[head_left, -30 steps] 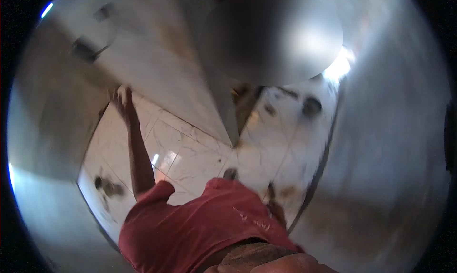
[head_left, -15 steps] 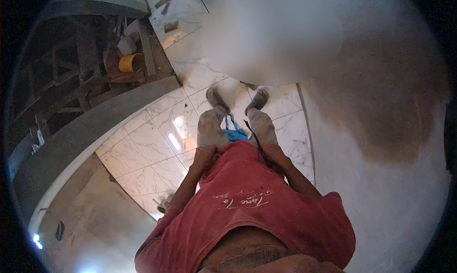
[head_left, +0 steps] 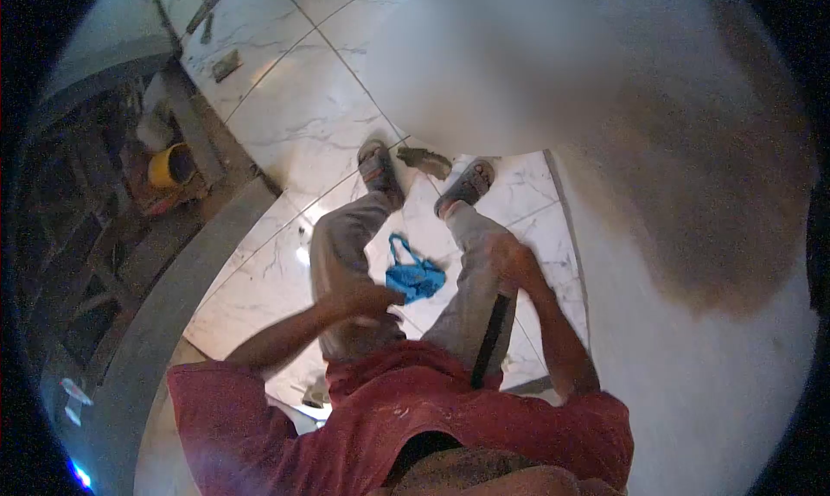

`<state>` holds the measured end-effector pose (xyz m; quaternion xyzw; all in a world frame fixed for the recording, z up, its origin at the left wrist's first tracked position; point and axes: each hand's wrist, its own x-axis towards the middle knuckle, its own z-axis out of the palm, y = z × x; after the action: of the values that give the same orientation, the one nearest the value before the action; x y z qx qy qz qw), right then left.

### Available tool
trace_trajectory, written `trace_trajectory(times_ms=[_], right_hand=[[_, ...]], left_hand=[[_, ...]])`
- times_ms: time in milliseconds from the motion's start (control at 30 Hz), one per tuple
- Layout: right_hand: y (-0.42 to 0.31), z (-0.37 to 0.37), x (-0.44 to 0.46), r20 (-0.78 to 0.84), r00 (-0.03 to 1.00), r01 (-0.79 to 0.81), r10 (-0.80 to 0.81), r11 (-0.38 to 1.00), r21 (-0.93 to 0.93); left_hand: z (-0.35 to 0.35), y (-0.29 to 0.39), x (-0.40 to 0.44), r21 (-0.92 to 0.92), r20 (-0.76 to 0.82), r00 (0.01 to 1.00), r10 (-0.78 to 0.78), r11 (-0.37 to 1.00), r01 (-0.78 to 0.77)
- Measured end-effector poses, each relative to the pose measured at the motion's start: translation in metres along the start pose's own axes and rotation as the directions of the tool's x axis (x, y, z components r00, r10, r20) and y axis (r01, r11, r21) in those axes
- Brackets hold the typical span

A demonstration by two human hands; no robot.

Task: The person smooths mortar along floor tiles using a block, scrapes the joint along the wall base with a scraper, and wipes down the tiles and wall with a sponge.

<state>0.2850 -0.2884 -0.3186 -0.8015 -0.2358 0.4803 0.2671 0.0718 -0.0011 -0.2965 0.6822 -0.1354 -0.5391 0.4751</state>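
Observation:
My left hand [head_left: 367, 299] hovers over my left thigh, its fingers stretched toward the middle and somewhat blurred, with nothing visible in them. My right hand [head_left: 512, 261] is closed above my right thigh at the upper end of a black belt [head_left: 493, 336]. This belt runs straight from the hand down to the waist, at the hem of my red shirt [head_left: 380, 435]. On the floor tiles between my legs lies a blue bag [head_left: 417, 280] with a looped handle. My grey trousers [head_left: 341, 245] are dusty.
Between my sandalled feet [head_left: 380, 172] lies a dark, rough block [head_left: 424, 161]. A yellow container [head_left: 171, 166] sits left, past a curved ledge [head_left: 194, 276]. A small block [head_left: 226, 66] lies on the tiles further up. To the right is a pale surface [head_left: 666, 392].
Both hands have moved up from the waist and apart. The belt now stretches straight toward my right hand. The blue bag shows more fully, and my legs are further apart.

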Motion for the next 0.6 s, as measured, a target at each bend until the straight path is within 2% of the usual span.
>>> trace_trajectory(times_ms=[33, 67, 100, 133, 167, 200, 233, 267, 300, 333, 367, 400, 433, 467, 500, 567, 600], right_hand=[[-0.017, -0.026, 0.061, -0.155, 0.987, -0.045, 0.036, 0.997, -0.058], [-0.012, -0.039, 0.118, -0.281, 0.95, -0.126, 0.138, 0.99, 0.061], [0.026, -0.036, 0.169, -0.282, 0.959, -0.026, 0.036, 0.999, 0.04], [0.054, -0.031, 0.207, -0.243, 0.97, -0.019, 0.007, 0.999, -0.047], [0.074, -0.024, 0.24, -0.21, 0.977, -0.004, -0.025, 0.99, -0.14], [0.063, -0.028, 0.252, -0.137, 0.98, 0.124, -0.147, 0.979, -0.162], [0.046, -0.034, 0.25, -0.046, 0.971, 0.229, -0.236, 0.966, -0.122], [0.027, -0.04, 0.248, 0.047, 0.946, 0.324, -0.322, 0.944, -0.064], [0.018, -0.045, 0.241, 0.122, 0.912, 0.389, -0.392, 0.92, 0.047], [0.008, -0.051, 0.227, 0.149, 0.897, 0.425, -0.415, 0.905, -0.037], [-0.001, -0.053, 0.214, 0.147, 0.862, 0.503, -0.485, 0.854, -0.129], [-0.001, -0.053, 0.207, 0.167, 0.768, 0.64, -0.619, 0.726, -0.252], [0.0, -0.047, 0.202, 0.17, 0.766, 0.641, -0.619, 0.718, -0.273], [0.001, -0.041, 0.198, 0.176, 0.754, 0.657, -0.633, 0.729, -0.191], [-0.001, -0.037, 0.195, 0.181, 0.74, 0.67, -0.648, 0.735, -0.108], [-0.01, -0.032, 0.191, 0.234, 0.716, 0.695, -0.658, 0.703, -0.151], [-0.017, -0.029, 0.189, 0.279, 0.692, 0.719, -0.666, 0.672, -0.178]], left_hand=[[-0.065, -0.005, 0.025, -0.097, -0.033, 0.991, -0.131, 0.987, 0.127], [-0.099, -0.032, 0.073, 0.021, -0.125, 0.983, -0.137, 0.99, 0.141], [-0.135, -0.057, 0.122, 0.108, -0.212, 0.925, -0.316, 0.933, 0.344], [-0.141, -0.1, 0.173, -0.088, -0.527, 0.804, -0.274, 0.959, 0.27], [-0.154, -0.139, 0.227, -0.149, -0.751, 0.643, -0.149, 0.987, 0.055], [-0.18, -0.136, 0.261, -0.421, -0.668, 0.618, -0.414, 0.895, 0.145], [-0.177, -0.169, 0.31, -0.409, -0.673, 0.627, -0.393, 0.904, 0.126], [-0.158, -0.215, 0.371, -0.19, -0.859, 0.453, -0.238, 0.97, 0.149], [-0.171, -0.199, 0.389, -0.312, -0.848, 0.389, -0.36, 0.932, 0.183], [-0.184, -0.18, 0.407, -0.432, -0.821, 0.318, -0.475, 0.879, 0.2], [-0.176, -0.18, 0.422, -0.43, -0.825, 0.319, -0.466, 0.885, 0.18], [-0.174, -0.185, 0.437, -0.398, -0.838, 0.255, -0.483, 0.86, 0.319], [-0.171, -0.189, 0.448, -0.367, -0.851, 0.188, -0.49, 0.812, 0.454], [-0.161, -0.201, 0.46, -0.286, -0.908, 0.137, -0.396, 0.824, 0.489], [-0.156, -0.213, 0.468, -0.284, -0.914, 0.128, -0.385, 0.832, 0.476], [-0.154, -0.221, 0.46, -0.181, -0.949, 0.154, -0.275, 0.875, 0.449], [-0.159, -0.222, 0.453, -0.187, -0.961, 0.128, -0.246, 0.916, 0.355]])
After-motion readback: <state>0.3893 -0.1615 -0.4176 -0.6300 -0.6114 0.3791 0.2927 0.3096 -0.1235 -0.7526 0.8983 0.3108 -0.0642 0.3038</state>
